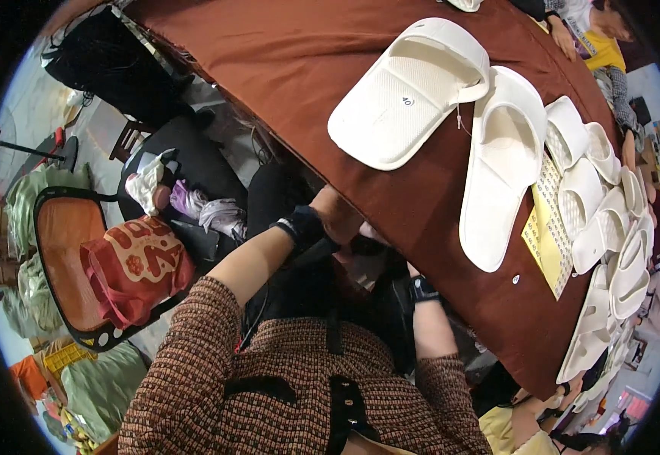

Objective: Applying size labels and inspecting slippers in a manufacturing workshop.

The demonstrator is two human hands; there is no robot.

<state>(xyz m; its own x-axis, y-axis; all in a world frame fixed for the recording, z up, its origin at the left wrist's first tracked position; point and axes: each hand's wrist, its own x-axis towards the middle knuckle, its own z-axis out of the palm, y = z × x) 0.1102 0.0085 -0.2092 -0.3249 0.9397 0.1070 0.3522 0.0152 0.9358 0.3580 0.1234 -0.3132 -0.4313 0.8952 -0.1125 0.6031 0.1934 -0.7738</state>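
My left hand [337, 217], with a dark band at its wrist, reaches down to the edge of the brown-covered table [413, 205]. Its fingers are hidden. Most of my right hand [413, 271] is below the same edge, so I cannot tell whether it holds anything. Something pale and pinkish [373, 232] shows between the hands, too unclear to name. On the cloth above them lies a large white slide slipper [375, 125] with a small round sticker on its insole. A second white slipper [489, 197] lies to its right.
A yellow sticker sheet [546, 231] lies beside several white slippers [603, 220] at the right. One loose round sticker [515, 279] is on the cloth. To the left, a chair [72, 220] holds a red bag [136, 265]. Other people sit around the table.
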